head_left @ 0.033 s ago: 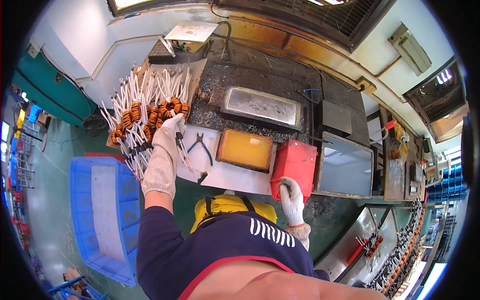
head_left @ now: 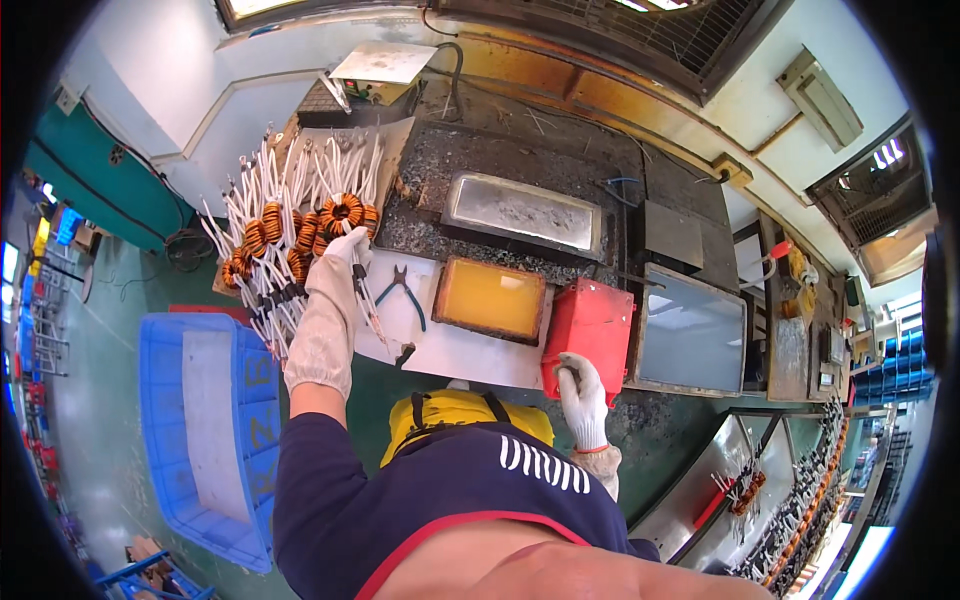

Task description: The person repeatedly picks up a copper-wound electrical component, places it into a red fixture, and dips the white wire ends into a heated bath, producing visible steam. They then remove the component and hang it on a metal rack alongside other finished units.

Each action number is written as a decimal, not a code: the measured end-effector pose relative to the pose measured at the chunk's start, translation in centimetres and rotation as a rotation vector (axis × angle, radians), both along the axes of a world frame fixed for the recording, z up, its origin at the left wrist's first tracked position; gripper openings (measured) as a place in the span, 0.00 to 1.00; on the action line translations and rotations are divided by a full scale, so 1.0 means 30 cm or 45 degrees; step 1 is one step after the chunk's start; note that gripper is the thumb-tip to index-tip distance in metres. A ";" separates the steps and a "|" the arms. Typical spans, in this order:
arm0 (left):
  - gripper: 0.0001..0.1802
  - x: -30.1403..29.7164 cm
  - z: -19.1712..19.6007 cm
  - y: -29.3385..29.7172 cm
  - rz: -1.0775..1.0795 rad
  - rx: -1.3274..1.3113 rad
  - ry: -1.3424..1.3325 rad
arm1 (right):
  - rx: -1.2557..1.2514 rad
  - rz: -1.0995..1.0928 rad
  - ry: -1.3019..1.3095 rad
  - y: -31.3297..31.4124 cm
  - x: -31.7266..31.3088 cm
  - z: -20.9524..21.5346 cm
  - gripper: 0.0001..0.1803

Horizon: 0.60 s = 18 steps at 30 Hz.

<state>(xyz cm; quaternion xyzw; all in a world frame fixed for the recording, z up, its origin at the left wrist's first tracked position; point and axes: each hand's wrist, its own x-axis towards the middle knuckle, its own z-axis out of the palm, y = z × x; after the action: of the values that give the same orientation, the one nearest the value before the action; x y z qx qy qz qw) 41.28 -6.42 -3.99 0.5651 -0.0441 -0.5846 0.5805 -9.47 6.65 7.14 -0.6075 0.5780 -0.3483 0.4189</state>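
My left hand (head_left: 345, 250), in a pale glove with a long cuff, is closed at the near side of an orange copper-wound ring coil (head_left: 341, 213). Leads with black sleeves hang below that hand onto the white sheet. Around the coil, several similar wound coils (head_left: 272, 222) with white leads stand packed together on a board. My right hand (head_left: 583, 400), also gloved, has its fingers curled at the near edge of a red plastic box (head_left: 588, 325). Whatever those fingers hold, if anything, is hidden. Pliers (head_left: 402, 295) with blue-green handles lie right of my left hand.
A rectangular pan of amber material (head_left: 490, 300) sits mid-bench, with a metal-rimmed tray (head_left: 524, 215) behind it. Right of the red box is a grey-surfaced tray (head_left: 692, 330). A blue crate (head_left: 160, 430) stands on the floor at left. More coils (head_left: 747, 493) lie lower right.
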 end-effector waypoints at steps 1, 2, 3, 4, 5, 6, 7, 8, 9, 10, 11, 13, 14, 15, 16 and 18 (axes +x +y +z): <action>0.10 0.006 -0.014 -0.006 0.003 -0.005 -0.062 | -0.010 0.020 0.021 -0.005 0.008 0.004 0.14; 0.10 0.009 -0.026 -0.007 0.008 -0.007 -0.126 | -0.009 0.055 0.065 -0.010 0.017 0.015 0.15; 0.12 0.013 -0.037 -0.005 0.033 -0.018 -0.198 | -0.007 0.091 0.110 -0.014 0.026 0.036 0.15; 0.12 0.021 -0.047 0.001 0.013 -0.050 -0.244 | -0.007 0.130 0.155 -0.017 0.030 0.047 0.15; 0.13 0.028 -0.047 0.007 -0.009 -0.082 -0.289 | -0.037 0.145 0.186 -0.018 0.033 0.048 0.15; 0.14 0.033 -0.046 0.013 -0.028 -0.115 -0.334 | -0.068 0.163 0.217 -0.021 0.034 0.048 0.14; 0.15 0.037 -0.046 0.016 -0.048 -0.090 -0.394 | -0.100 0.183 0.248 -0.024 0.035 0.049 0.14; 0.16 0.033 -0.029 0.028 -0.068 -0.059 -0.457 | -0.094 0.186 0.243 -0.023 0.040 0.047 0.14; 0.16 0.025 -0.012 0.040 -0.087 -0.027 -0.519 | -0.088 0.190 0.237 -0.025 0.043 0.046 0.14; 0.17 0.021 -0.007 0.057 -0.111 -0.076 -0.558 | -0.083 0.194 0.232 -0.028 0.048 0.045 0.13; 0.18 0.022 0.000 0.092 -0.128 -0.123 -0.603 | -0.100 0.227 0.241 -0.031 0.056 0.050 0.14; 0.21 -0.049 0.081 0.157 -0.237 -0.143 -0.730 | -0.130 0.260 0.268 -0.045 0.075 0.070 0.14; 0.19 -0.135 0.161 0.201 -0.151 -0.185 -0.728 | -0.219 0.275 0.270 -0.056 0.089 0.082 0.14; 0.20 -0.183 0.232 0.248 -0.237 -0.171 -0.835 | -0.305 0.283 0.269 -0.070 0.101 0.092 0.14; 0.21 -0.227 0.301 0.289 -0.328 -0.160 -0.934 | -0.390 0.287 0.275 -0.087 0.112 0.109 0.15; 0.21 -0.321 0.460 0.374 -0.566 -0.246 -0.809 | -0.664 0.343 0.325 -0.120 0.174 0.205 0.20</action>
<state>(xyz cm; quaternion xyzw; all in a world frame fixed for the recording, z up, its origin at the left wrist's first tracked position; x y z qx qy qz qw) 31.65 4.81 9.80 0.6372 -0.3973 -0.4854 0.4477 -4.26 3.05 13.29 -0.8042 0.4316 -0.3471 0.2154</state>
